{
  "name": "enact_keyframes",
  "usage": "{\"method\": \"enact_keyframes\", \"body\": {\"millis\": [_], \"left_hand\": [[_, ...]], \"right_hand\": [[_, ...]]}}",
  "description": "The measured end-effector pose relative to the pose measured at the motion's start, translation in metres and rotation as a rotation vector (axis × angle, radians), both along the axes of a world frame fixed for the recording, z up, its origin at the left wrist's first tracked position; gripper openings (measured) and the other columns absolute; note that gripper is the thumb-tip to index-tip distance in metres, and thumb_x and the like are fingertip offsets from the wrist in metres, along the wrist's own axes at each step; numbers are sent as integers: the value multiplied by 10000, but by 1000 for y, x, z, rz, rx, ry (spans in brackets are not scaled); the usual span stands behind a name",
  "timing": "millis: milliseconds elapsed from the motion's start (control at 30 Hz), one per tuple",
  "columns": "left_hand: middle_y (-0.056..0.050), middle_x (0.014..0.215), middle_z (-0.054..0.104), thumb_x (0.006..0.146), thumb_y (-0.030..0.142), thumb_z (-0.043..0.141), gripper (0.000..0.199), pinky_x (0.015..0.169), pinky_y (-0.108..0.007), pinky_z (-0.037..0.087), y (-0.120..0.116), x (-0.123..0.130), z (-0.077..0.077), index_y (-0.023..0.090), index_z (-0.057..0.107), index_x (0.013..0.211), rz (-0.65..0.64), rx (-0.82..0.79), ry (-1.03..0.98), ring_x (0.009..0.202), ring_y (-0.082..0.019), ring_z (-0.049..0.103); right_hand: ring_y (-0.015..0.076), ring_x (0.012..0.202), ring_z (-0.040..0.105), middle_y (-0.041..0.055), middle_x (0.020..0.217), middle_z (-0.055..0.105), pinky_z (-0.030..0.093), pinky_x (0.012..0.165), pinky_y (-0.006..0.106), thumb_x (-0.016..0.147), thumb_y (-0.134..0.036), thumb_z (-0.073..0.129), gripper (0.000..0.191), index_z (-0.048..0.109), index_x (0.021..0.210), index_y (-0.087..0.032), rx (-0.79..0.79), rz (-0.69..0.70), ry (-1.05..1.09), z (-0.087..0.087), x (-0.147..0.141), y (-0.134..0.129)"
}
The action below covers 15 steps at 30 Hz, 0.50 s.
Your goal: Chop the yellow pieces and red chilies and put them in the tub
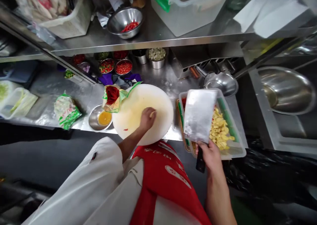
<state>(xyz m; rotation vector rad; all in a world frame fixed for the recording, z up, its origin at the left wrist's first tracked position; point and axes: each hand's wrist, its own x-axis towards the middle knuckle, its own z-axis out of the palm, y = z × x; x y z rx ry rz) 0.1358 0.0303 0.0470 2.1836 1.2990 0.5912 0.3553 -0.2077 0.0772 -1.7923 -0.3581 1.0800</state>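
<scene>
My right hand (210,154) grips the black handle of a cleaver (200,114). Its broad blade is held flat above a clear plastic tub (236,149), covering part of it. Pale yellow chopped pieces (219,129), perhaps ginger, lie in that tub. Over the round white cutting board (128,126), my left hand (148,118) is closed with curled fingers. Something small and pale shows at its fingertips, too small to name. A red shred (125,129) lies near the board's front edge. An opened packet with a red inside (112,95) rests against the board's upper left.
Left of the board stands a steel bowl (94,117) of yellow liquid, with a green-white bag (65,109) farther left. Containers of chopped red peppers (123,67) line the back, under a steel shelf (158,43). Knives sit in a rack (183,63) behind the tub; a large bowl (289,89) is right.
</scene>
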Motion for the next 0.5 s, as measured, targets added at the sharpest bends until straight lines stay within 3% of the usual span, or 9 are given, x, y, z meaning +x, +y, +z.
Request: {"method": "enact_keyframes", "body": {"millis": [133,233,333,500], "left_hand": [[-75,1032,651,920,350,435,270,859,-496,555,-13,-133,0,261,670,1018,268,-21,140,991,-289,624],[-43,1066,654,849,369,518,239,912,-477,552,-34,-184,-2,292,679,1009,224,-108,229,1002,-287,636],[-41,1017,660,860,319,495,198,948,-441,530,-44,-188,-10,274,678,923,156,-165,294,1022,-278,634],[-64,884,641,835,193,555,88,772,-384,518,-19,-141,-19,203,637,805,120,-182,323,837,-250,637]], "right_hand": [[151,404,504,-67,516,532,425,415,277,788,-481,649,303,450,811,-254,-65,246,28,-28,-36,27],[158,406,515,-71,506,526,431,418,282,825,-502,611,303,424,813,-263,-86,370,63,-42,-56,38],[157,408,524,-72,517,528,435,414,277,822,-496,614,307,413,806,-264,-108,410,88,-49,-69,44],[154,403,525,-77,535,531,425,392,269,799,-483,633,320,392,811,-272,-126,340,60,-52,-79,47]]}}
